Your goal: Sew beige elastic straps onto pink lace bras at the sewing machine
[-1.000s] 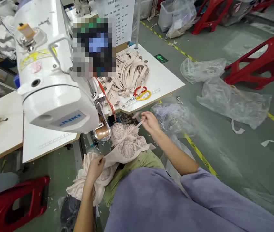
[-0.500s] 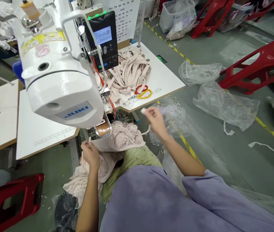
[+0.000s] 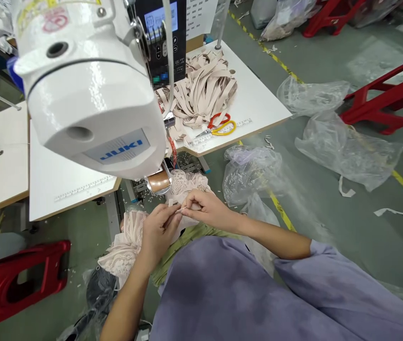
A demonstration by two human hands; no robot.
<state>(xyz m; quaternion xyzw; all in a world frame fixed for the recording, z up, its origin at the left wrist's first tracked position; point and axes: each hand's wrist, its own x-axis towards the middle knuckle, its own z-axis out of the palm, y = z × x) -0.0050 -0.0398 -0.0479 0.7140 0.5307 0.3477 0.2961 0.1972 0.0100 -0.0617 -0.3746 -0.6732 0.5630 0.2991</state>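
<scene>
- The left hand is in front of the person's lap, its grip pinched together on a narrow pale strip; the fingers hide most of it.
- The right hand meets it from the other side, fingertips just beside the left ones, its grip also clamped on the strip.
- The strip is between the two hands, above the lap and in front of the tabletop; how far it runs under the fingers cannot be told.
- A pale lace bra lies just beyond the hands, partly covered by them, near the rounded metal end of the sewing machine.
- More pale lace clothing is bunched to the left of the left hand, near the forearm.
- Green cloth shows under the hands, below a purple shirt.
- On the tabletop, behind the machine's front end, lies a heap of beige bands.
- Scissors with one red and one yellow handle rest at the near edge of that heap, close to a printed ruler.
- A clear plastic bag lies on the floor to the right, well apart from a red stool.
</scene>
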